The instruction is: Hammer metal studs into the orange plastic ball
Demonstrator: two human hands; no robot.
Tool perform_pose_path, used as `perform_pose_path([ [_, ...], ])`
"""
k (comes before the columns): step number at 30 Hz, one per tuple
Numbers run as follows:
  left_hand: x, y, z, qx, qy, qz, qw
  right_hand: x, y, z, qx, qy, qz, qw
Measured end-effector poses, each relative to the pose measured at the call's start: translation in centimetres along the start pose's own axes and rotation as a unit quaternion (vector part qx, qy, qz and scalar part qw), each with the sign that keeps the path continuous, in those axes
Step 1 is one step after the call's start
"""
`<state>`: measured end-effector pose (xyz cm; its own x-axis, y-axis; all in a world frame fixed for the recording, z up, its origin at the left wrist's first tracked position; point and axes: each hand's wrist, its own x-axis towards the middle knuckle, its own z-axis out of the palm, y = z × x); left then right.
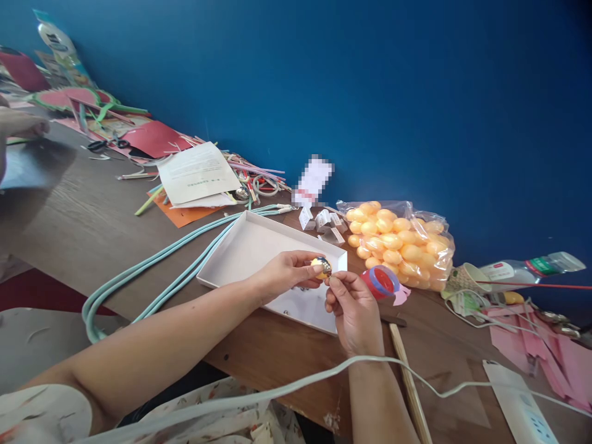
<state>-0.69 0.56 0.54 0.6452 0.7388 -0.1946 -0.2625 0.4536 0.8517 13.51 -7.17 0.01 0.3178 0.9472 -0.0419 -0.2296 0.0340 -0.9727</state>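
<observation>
Between the thumb and fingers of my left hand (296, 271) is a small shiny ball (322, 267), part yellow and part mirror-like metal. My right hand (354, 302) is closed in a pinch right beside the ball's lower right side; whatever its fingertips grip is too small to make out. Both hands are above a shallow white box tray (231, 246), where a few tiny shiny bits lie near the front. Just behind my right hand a red cup-like container with a blue rim (383, 282) lies tilted.
Behind the tray sits a clear bag of yellow-orange balls (398, 237). Teal cords (157, 262) loop on the left, near papers (198, 176) and scissors (108, 143). A white cable (296, 387) crosses in front. A power strip (520, 401) lies right. Another person's hand (21, 123) shows far left.
</observation>
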Motion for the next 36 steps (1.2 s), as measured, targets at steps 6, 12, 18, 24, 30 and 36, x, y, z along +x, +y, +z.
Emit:
perform_pose_path([
  [6,0.05,-0.04,0.05,0.009,-0.003,0.001,1.0,0.01,-0.33,0.15,0.062,-0.015,0.059,0.996],
  [12,-0.01,0.0,0.15,0.016,0.005,0.003,1.0,0.0,-0.32,0.09,0.063,-0.019,0.056,0.996],
  [18,-0.04,0.11,0.36,0.015,0.017,0.002,1.0,0.08,-0.17,0.07,0.072,-0.02,0.06,0.995],
  [24,-0.16,0.39,0.41,0.024,0.021,-0.004,0.999,0.32,-0.02,0.06,0.096,-0.024,0.084,0.992],
  [30,-0.19,0.38,0.44,0.03,0.018,0.001,0.999,0.22,-0.37,-0.06,0.124,-0.032,0.114,0.985],
  [36,-0.18,0.38,0.57,0.023,0.02,-0.004,1.0,0.3,-0.51,-0.12,0.145,-0.037,0.129,0.98],
])
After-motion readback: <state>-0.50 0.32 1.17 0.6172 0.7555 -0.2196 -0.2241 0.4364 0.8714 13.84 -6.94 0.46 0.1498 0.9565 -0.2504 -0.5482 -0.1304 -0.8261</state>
